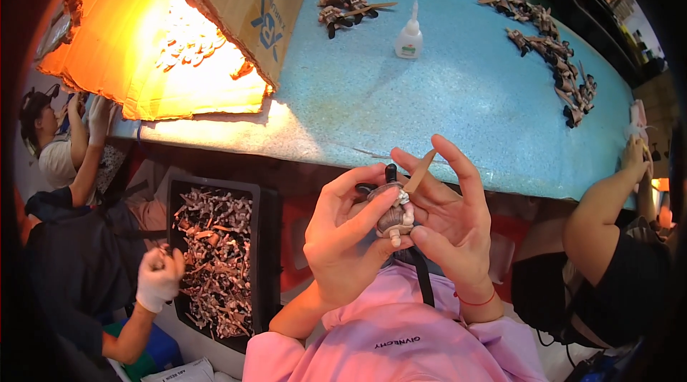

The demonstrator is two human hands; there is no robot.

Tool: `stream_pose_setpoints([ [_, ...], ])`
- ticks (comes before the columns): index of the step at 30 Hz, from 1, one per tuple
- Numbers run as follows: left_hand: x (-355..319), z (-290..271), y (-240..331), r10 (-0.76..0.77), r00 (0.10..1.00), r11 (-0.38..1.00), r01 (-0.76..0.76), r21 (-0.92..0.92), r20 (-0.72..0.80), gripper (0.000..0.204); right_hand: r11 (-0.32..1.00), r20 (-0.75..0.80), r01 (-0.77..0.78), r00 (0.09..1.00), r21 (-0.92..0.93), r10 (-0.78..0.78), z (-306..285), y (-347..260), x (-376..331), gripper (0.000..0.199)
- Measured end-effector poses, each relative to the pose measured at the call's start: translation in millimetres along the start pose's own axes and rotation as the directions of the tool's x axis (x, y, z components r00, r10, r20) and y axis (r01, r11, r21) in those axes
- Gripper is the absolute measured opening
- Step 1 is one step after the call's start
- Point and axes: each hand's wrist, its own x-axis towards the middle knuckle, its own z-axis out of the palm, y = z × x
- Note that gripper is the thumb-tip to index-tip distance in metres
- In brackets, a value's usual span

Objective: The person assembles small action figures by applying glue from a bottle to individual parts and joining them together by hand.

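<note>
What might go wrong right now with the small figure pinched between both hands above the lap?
The small figure is held only by fingertips of the left hand and right hand, off the table; a slip would likely drop it. The thin stick works close to the fingers, so it may smear them.

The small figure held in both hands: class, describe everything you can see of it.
The small figure looks like a brown and cream moulded toy piece with a pale peg at its bottom and a dark knob above. It sits upright between the left hand and the right hand, in front of the table edge. A thin wooden stick leans against its top. Finer detail is unclear.
</note>
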Motion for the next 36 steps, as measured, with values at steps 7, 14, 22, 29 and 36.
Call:
stream_pose_setpoints([
  [7, -0.2, -1.9, -2.8, 0.005, 1.0, 1.0, -0.005, -0.001, 0.024, 0.051, 0.998, 0.066, -0.023, 0.997, -0.059, 0.027, -2.0, 1.1, 3.0, 0.069],
  [14, -2.9, -0.8, -1.4, -0.076, 0.997, 0.993, 0.076, -0.087, -0.005, 0.053, 0.999, 0.11, -0.023, 0.994, -0.022, 0.025, -4.3, 3.2, 4.7, 0.06],
  [22, -3.2, -0.3, 0.3, -0.104, 0.994, 0.994, 0.103, -0.049, -0.022, 0.053, 0.998, 0.122, 0.023, 0.992, -0.056, -0.016, -9.1, 7.8, 6.2, 0.055],
  [29, -5.2, 1.9, 0.5, -0.062, 0.997, 0.997, 0.059, -0.052, -0.04, 0.051, 0.987, 0.064, 0.162, 0.985, -0.023, -0.16, -5.6, 19.9, 3.2, 0.05],
  [36, -4.5, 3.8, 1.1, -0.007, 0.999, 1.0, 0.007, -0.003, -0.05, 0.047, 0.984, 0.043, 0.177, 0.983, -0.024, -0.176, -4.1, 21.1, 3.8, 0.048],
])
